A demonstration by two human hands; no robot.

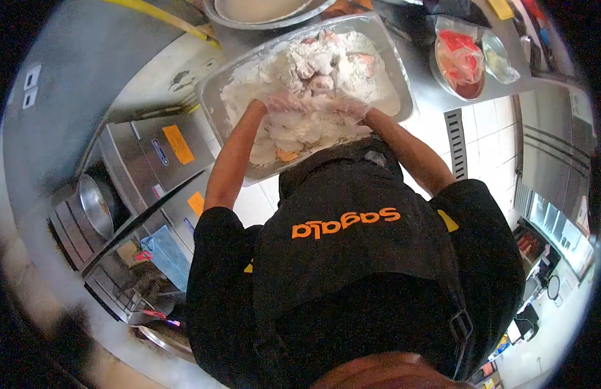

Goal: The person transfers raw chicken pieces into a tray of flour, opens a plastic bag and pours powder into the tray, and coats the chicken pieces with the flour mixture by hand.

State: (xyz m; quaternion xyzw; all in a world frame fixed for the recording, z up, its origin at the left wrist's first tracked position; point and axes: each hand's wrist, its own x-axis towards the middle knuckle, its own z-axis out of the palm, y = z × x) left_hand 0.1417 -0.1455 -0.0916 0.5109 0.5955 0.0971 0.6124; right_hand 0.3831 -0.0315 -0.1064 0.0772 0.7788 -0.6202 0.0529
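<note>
A large grey tub (404, 71) holds white flour (248, 87) and several flour-coated pieces (322, 82) that look like meat. Both hands are inside it, whitened by flour and hard to tell from it. My left hand (282, 104) reaches in from the left side, beside the heaped pieces. On the right side of the heap is my right hand (352, 107). The fingers of both hands are hidden or blend into the flour, so their grip does not show. An orange-brown piece (287, 155) lies near the tub's lower edge.
Behind the tub stands a round metal bowl (264, 24) with pale liquid. At the right, a bowl (468, 91) holds a red and clear plastic bag (457, 48). A metal basin (95, 206) and a blue cloth (167, 256) are at the left.
</note>
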